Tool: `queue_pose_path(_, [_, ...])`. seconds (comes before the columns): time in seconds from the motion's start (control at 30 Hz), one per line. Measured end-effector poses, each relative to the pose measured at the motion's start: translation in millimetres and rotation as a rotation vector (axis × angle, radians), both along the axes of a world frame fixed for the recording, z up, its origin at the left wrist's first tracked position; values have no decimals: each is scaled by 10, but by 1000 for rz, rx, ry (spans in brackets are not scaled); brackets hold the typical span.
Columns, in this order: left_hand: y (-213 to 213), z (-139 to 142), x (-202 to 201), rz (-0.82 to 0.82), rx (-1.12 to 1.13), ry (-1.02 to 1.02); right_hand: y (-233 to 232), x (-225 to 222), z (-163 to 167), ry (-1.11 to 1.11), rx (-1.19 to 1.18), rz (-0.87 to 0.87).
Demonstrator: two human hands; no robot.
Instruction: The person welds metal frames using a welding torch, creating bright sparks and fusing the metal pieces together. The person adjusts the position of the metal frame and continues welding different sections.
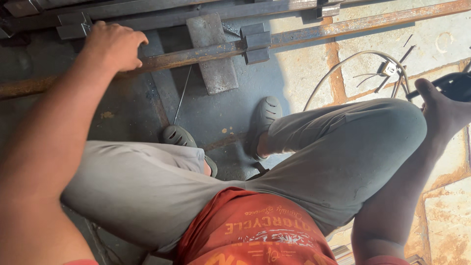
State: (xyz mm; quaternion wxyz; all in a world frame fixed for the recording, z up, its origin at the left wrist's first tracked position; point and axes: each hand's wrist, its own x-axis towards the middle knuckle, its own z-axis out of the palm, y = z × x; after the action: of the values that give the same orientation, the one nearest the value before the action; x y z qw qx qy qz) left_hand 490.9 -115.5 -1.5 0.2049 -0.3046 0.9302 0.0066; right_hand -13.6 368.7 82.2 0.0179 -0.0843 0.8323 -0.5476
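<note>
Leftmost: left hand, fingers curled down over rusty steel bar, clamped on it where it crosses the floor. Just right: flat steel plate lying under bar; grey square bracket fitted on bar. Thin rod on floor below. Centre: two grey clogs, bent knees in grey trousers. Further right: pale cable looping to small clamp. Far right: right hand beside a black tool; grip not discernible. Progress, judged: bar held in place, parts laid out, no joining visible yet.
</note>
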Motion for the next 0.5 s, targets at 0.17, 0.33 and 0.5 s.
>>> queue_pose_path(0.17, [-71, -102, 267, 115, 18, 34, 904, -318, -10, -44, 173, 44])
queue_pose_path(0.33, [119, -752, 280, 175, 69, 208, 1882, -230, 152, -137, 429, -47])
queue_pose_path(0.5, [403, -1193, 121, 132, -19, 270, 2281, 66, -17, -175, 554, -183])
